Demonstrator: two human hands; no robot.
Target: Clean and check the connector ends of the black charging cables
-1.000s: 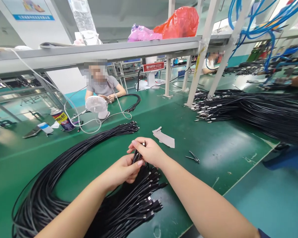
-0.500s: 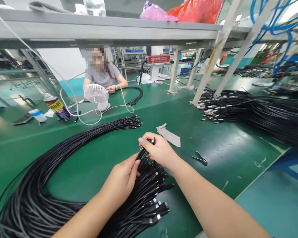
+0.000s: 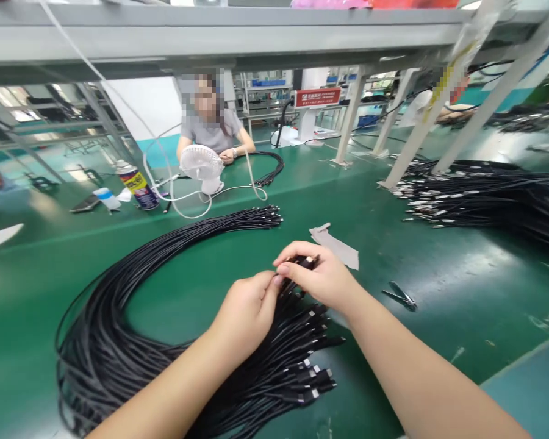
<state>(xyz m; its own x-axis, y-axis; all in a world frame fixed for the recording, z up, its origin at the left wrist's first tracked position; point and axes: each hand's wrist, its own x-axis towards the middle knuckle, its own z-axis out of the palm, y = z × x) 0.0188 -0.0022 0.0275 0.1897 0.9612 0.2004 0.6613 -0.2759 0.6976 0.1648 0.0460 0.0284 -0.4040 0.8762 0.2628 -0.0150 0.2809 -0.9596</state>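
A thick bundle of black USB cables [image 3: 91, 317] curves over the green table, its near connector ends fanned out below my hands. My left hand [image 3: 251, 311] is closed round a few of these cables just behind their plugs. Against its fingertips, my right hand [image 3: 322, 277] pinches the plug ends, with a connector showing between thumb and fingers. The exact number held is hidden by my fingers. The bundle's far ends [image 3: 269, 216] lie together beyond my left hand.
A nail clipper [image 3: 400, 296] and a pale strip [image 3: 336, 247] lie to the right. More black cables [image 3: 494, 201] are piled farther right. A white fan [image 3: 201, 167] and a spray can [image 3: 137, 186] stand ahead, near a seated person [image 3: 215, 128]. A shelf beam [image 3: 210, 36] crosses above.
The view has turned left, so everything sits farther right in the picture. My two hands have drawn closer together on the cables, fingertips now meeting.
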